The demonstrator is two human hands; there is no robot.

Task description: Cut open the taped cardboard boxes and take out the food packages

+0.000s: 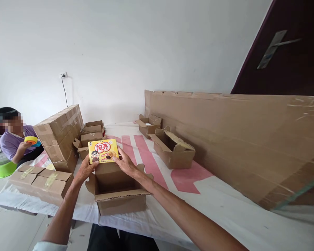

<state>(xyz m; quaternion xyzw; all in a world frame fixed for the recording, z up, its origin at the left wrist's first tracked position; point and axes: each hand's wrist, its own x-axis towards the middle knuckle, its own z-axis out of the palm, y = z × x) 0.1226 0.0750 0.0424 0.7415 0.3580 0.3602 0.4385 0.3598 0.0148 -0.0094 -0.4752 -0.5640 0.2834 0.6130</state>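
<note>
A yellow snack box [103, 151] with a cartoon figure and red lettering is held upright between both my hands. My left hand [86, 169] grips its lower left corner, my right hand [125, 163] its lower right side. The snack box hovers over the far rim of an open, empty cardboard carton [120, 200] that stands near the table's front edge.
Two more open cartons [174, 150] [148, 124] sit further back, several small ones [92, 131] behind the snack box. Sealed boxes [59, 134] [39, 182] are stacked at left. A long flat cardboard sheet [246, 139] leans along the right. A seated person [15, 139] is at far left.
</note>
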